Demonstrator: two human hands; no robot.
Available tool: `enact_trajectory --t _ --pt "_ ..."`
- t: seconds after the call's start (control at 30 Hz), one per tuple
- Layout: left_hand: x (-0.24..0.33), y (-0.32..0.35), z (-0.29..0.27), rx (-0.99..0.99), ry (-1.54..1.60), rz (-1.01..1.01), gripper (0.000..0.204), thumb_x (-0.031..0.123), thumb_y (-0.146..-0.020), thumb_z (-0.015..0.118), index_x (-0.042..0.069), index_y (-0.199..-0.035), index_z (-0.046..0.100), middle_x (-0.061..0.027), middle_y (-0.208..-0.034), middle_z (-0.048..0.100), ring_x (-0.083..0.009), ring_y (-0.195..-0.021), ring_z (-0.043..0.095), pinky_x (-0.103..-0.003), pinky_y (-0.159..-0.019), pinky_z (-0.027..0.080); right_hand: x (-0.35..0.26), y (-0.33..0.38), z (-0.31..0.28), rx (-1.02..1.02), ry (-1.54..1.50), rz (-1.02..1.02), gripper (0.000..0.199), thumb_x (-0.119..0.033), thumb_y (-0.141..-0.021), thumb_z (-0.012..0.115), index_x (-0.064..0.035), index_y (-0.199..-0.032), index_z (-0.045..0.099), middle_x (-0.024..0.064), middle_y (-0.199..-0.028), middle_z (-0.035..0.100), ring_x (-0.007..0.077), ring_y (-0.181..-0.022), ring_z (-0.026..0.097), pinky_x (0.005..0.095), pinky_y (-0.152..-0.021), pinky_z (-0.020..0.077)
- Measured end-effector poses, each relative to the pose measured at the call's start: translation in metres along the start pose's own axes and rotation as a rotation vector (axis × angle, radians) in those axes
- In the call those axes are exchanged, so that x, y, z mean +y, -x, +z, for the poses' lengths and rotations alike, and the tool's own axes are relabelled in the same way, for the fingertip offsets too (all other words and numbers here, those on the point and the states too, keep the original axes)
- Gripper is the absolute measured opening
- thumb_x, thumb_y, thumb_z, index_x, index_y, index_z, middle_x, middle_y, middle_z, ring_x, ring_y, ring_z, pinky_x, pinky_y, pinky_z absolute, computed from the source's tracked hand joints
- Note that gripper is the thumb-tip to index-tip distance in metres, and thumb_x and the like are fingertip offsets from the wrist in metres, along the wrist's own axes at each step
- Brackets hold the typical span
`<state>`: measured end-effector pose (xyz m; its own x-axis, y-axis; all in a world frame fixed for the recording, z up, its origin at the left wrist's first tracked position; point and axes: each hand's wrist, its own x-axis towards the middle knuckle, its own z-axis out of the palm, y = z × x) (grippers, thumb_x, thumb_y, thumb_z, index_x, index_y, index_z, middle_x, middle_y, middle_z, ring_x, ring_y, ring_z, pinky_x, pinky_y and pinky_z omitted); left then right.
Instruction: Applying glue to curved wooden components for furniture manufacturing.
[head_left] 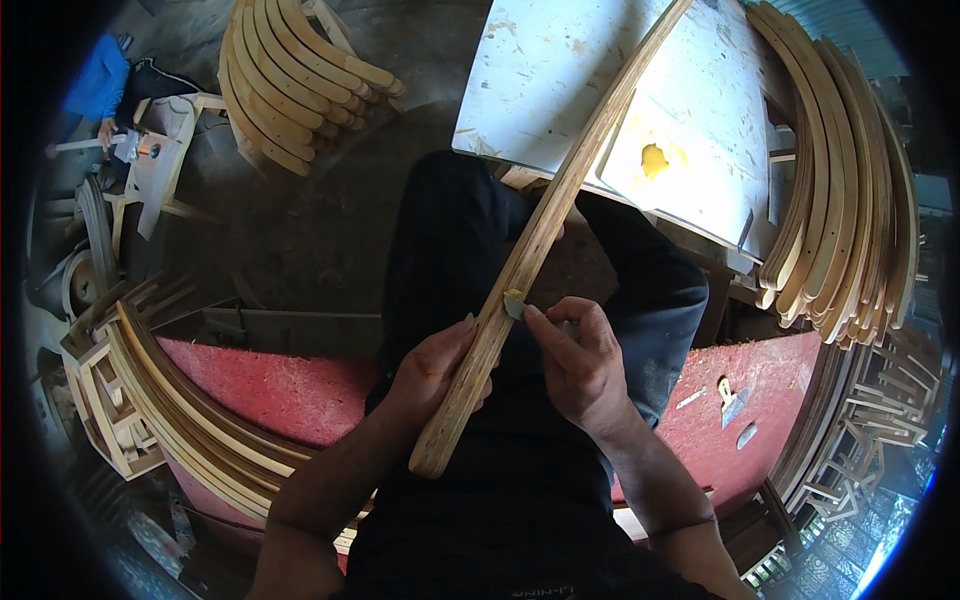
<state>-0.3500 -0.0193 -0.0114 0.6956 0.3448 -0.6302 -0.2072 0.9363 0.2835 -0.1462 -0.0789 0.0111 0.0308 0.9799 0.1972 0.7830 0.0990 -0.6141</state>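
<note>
A long, narrow wooden strip [540, 231] with rounded ends slants across my lap, its far part resting over the white table. My left hand [437, 366] is wrapped round its near part from the left side. In my right hand [580, 361] I pinch a small metal scraper blade [514, 305], with yellow filler paste on its tip. That tip touches the strip's face just beyond my left hand. A dab of the same yellow paste [654, 161] sits on a pale board [690, 195] on the table.
White table [545, 75] lies ahead. Curved wooden pieces are stacked at right [850, 170], far left [290, 75] and near left [190, 390]. On the red bench [775, 375] lie a putty knife [732, 402] and small blades [746, 435]. A person in blue [98, 78] works at far left.
</note>
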Motion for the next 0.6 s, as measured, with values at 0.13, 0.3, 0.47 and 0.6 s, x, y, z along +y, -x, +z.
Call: enact_trajectory --t 0.13,0.3,0.47,0.6 --pt "0.000 -0.001 -0.002 -0.042 0.034 -0.001 0.041 0.045 -0.108 0.045 0.007 -0.109 0.059 -0.0038 -0.087 0.060 -0.0097 -0.062 0.060 -0.024 -0.053 0.051 -0.001 0.000 -0.012 -0.072 0.074 -0.056 0.037 0.013 -0.078 0.071 -0.0014 -0.112 0.073 0.0119 -0.100 0.057 0.0250 -0.088 0.064 0.0342 -0.070 0.0557" --pt "-0.001 -0.001 -0.002 -0.029 -0.026 0.026 0.041 0.045 -0.108 0.044 0.007 -0.110 0.059 -0.0035 -0.085 0.059 -0.0096 -0.061 0.060 -0.024 -0.054 0.051 0.003 -0.004 -0.035 -0.152 -0.143 0.050 0.031 0.011 -0.084 0.069 -0.0010 -0.112 0.073 0.0118 -0.100 0.059 0.0221 -0.087 0.064 0.0317 -0.068 0.0534" --pt "-0.005 -0.003 -0.001 0.011 -0.093 0.042 0.042 0.046 -0.109 0.041 0.008 -0.114 0.057 -0.0028 -0.087 0.059 -0.0089 -0.059 0.058 -0.023 -0.051 0.048 0.017 -0.021 -0.028 -0.134 -0.375 0.246 0.025 0.008 -0.090 0.067 -0.0010 -0.113 0.073 0.0110 -0.102 0.060 0.0181 -0.085 0.063 0.0276 -0.068 0.0508" --pt "-0.006 -0.003 -0.001 0.044 -0.129 0.030 0.042 0.047 -0.109 0.039 0.009 -0.118 0.056 -0.0026 -0.089 0.059 -0.0085 -0.056 0.056 -0.022 -0.048 0.045 0.019 -0.026 -0.006 -0.055 -0.287 0.166 0.027 0.009 -0.090 0.066 -0.0016 -0.115 0.072 0.0089 -0.102 0.060 0.0171 -0.085 0.062 0.0269 -0.070 0.0509"
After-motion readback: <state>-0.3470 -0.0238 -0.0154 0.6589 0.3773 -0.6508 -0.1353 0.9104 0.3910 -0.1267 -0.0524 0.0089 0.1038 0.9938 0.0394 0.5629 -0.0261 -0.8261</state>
